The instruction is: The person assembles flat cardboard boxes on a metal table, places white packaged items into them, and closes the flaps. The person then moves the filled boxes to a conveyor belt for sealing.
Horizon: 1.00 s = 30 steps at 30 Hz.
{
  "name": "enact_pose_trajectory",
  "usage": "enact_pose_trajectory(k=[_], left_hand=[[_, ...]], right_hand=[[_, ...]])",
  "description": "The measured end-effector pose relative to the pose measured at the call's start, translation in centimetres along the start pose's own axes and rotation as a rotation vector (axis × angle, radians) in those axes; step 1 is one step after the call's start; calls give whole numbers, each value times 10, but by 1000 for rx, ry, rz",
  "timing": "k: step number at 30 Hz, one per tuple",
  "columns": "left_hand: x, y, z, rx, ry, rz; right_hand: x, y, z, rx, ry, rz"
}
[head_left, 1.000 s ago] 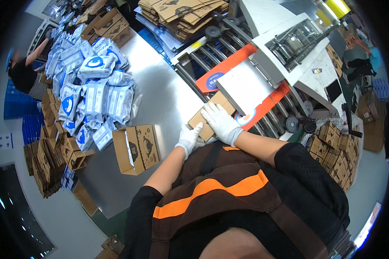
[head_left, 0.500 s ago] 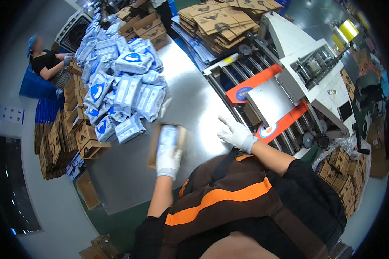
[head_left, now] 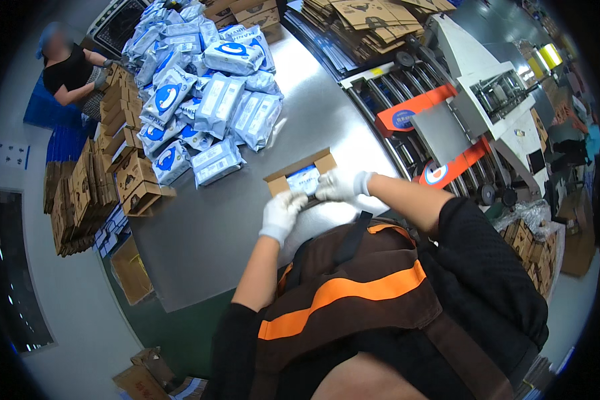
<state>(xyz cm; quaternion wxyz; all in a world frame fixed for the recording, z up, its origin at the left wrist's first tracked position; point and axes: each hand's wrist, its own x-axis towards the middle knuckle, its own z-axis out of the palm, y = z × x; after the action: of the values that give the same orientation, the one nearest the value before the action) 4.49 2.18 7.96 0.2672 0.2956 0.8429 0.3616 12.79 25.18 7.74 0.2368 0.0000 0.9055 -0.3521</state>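
Near the body, both gloved hands work at an open cardboard carton (head_left: pixel 300 175) lying on the steel desk (head_left: pixel 200 233), just ahead of the person's chest. Left hand (head_left: pixel 281 213) curls around the near left edge of the carton, fingers bent on a flap. Right hand (head_left: pixel 340 185) pinches the near right edge, fingertips pressing down beside a blue-and-white soft pack (head_left: pixel 305 179) that sits inside. Exact finger contact is hard to read; the white gloves blur into the pack.

Handling guess: the carton is thin corrugated board, light, stiff along its walls but floppy at the flaps, so it is best held by the side walls or folded corners, not the loose flaps. The pack looks like a plastic-wrapped soft pouch, squashy, slick film, light to moderate weight; grip it by the long edges or flat across the face.

Farther out, a big heap of like packs (head_left: pixel 207 93) covers the desk's far left. Folded small boxes (head_left: pixel 137 180) stand at the left desk edge. To the right, a roller conveyor with a taping machine (head_left: pixel 460 127). Flat cardboard blanks (head_left: pixel 373 20) are stacked at the far end. Another person (head_left: pixel 73 73) works at far left.

Hidden: the carton's near wall sits behind the hands, the pack's lower part too; the carton's depth can't be made out.
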Motion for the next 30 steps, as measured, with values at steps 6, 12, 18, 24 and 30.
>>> enact_pose_trajectory(k=[6, 12, 18, 24, 30], left_hand=[[22, 19, -2, 116, 507, -346], [43, -23, 53, -274, 22, -270], [66, 65, 157, -658, -344, -346], [138, 127, 200, -752, -440, -429], [108, 28, 197, -400, -606, -138]], right_hand=[[18, -52, -41, -252, 718, -171], [-68, -9, 43, -346, 636, -110], [-154, 85, 21, -371, 697, 166], [-145, 133, -17, -215, 791, 237], [-106, 26, 13, 209, 832, -266]])
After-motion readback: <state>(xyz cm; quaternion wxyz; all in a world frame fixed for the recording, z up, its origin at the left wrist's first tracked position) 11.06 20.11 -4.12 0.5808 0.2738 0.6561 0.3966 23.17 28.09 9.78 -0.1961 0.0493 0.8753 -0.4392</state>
